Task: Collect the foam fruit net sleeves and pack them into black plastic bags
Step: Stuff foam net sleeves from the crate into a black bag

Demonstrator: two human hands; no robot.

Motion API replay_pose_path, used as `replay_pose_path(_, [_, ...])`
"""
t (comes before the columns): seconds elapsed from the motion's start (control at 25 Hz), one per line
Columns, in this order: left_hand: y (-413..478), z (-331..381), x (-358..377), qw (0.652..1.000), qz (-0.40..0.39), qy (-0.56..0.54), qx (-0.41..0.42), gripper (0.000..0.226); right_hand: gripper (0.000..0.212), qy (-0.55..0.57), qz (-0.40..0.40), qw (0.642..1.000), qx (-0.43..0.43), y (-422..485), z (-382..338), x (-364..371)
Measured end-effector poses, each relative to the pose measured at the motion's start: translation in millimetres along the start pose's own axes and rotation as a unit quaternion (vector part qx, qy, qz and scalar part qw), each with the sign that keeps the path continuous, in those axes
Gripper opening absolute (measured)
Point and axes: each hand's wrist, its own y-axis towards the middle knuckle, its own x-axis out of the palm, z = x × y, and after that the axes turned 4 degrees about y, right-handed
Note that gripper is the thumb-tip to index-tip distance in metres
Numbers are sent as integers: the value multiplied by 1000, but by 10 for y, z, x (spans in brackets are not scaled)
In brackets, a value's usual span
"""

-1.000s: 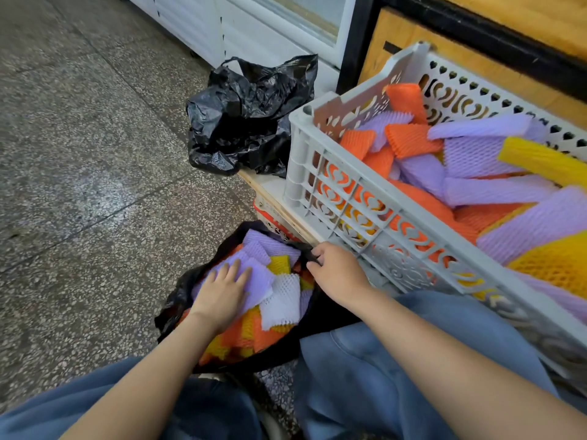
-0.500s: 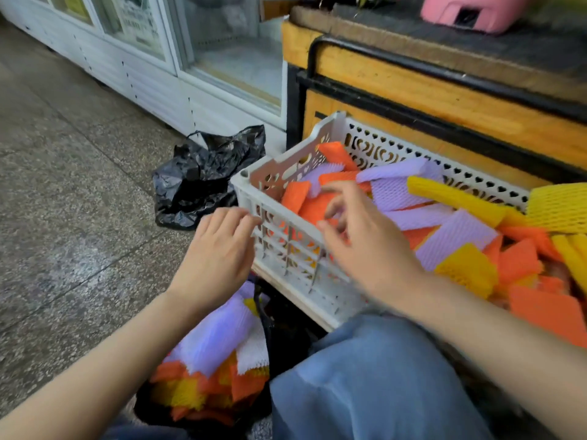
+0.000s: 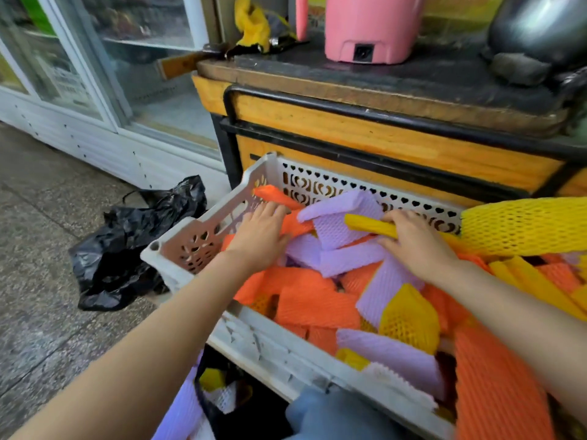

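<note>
Left hand point(image 3: 260, 236) lay flat, fingers straight, on orange mesh foam sleeve point(image 3: 270, 193). Right hand point(image 3: 416, 246) grip closed round yellow tubular sleeve point(image 3: 365, 224) in perforated white crate point(image 3: 190, 249).

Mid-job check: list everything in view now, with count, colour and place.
counter: one, wood, at back
crate: one, white, before the counter
sleeves: many, orange, purple, yellow, some white, in crate
open bag: one, black, below crate's near wall, sleeves inside
second bag: one, black, crumpled, floor left of crate
appliance: one, pink, on counter
fridge: one, white frame, glass doors, far left
left hand: flat on an orange sleeve
right hand: grips a yellow sleeve
</note>
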Motion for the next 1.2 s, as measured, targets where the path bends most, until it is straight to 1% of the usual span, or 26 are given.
replay_pose_path(0.08, [186, -92, 77, 997, -65, -16, -25, 55, 26, -5, -9, 1000, 5, 26, 34, 25])
replay_pose_path(0.2, [361, -234, 208, 984, -174, 33, -35, 77, 15, 3, -11, 1000, -8, 27, 98, 80])
replay_pose_path(0.24, [385, -251, 244, 978, -199, 53, -32, 83, 14, 11, -6, 1000, -10, 27, 120, 74])
replay_pose_path(0.28, [406, -248, 272, 974, -211, 78, -25, 88, 14, 19, -1, 1000, -8, 34, 146, 63])
replay_pose_path(0.32, [416, -241, 288, 972, -210, 105, -15, 88, 14, 26, 4, 1000, -7, 43, 159, 45])
replay_pose_path(0.36, [417, -217, 279, 973, -195, 127, -5, 80, 15, 31, 11, 999, -8, 50, 158, 24])
replay_pose_path(0.4, [427, -201, 256, 977, -165, 132, -1, 64, 15, 34, 20, 999, -10, 57, 146, -3])
replay_pose_path(0.44, [428, -182, 204, 985, -127, 113, -10, 47, 16, 37, 33, 999, -12, 62, 123, -31])
replay_pose_path(0.48, [419, -164, 143, 993, -93, 73, -32, 36, 18, 41, 46, 998, -16, 62, 92, -66])
replay_pose_path(0.6, [331, -96, -43, 995, 21, -41, -89, 24, 26, 73, 95, 992, -30, 21, -43, -202])
replay_pose_path(0.68, [199, -11, -185, 979, 82, -134, -128, 17, 27, 107, 139, 982, -71, -26, -168, -312])
replay_pose_path(0.76, [40, 96, -318, 941, 108, -265, -183, 14, 23, 166, 169, 966, -106, -73, -346, -421])
replay_pose_path(0.84, [-79, 161, -384, 890, 102, -383, -226, 8, 17, 259, 166, 944, -115, -117, -542, -508])
replay_pose_path(0.88, [-144, 187, -415, 861, 90, -437, -246, 9, 15, 310, 149, 933, -105, -138, -644, -544])
replay_pose_path(0.96, [-272, 282, -469, 786, 55, -551, -274, 17, 14, 387, 106, 913, -66, -184, -812, -564])
replay_pose_path(1.0, [-340, 338, -501, 751, 39, -604, -263, 22, 15, 404, 89, 909, -47, -201, -875, -553])
replay_pose_path(1.04, [-394, 399, -529, 727, 29, -644, -237, 27, 17, 413, 75, 907, -30, -216, -927, -544])
replay_pose_path(1.12, [-474, 504, -587, 691, 28, -695, -194, 24, 24, 423, 31, 906, 0, -230, -1012, -527])
replay_pose_path(1.16, [-488, 529, -604, 663, 30, -722, -194, 22, 28, 421, 2, 907, 13, -236, -1048, -525])
replay_pose_path(1.2, [-505, 548, -631, 624, 27, -755, -201, 24, 29, 408, -23, 913, 19, -256, -1088, -519])
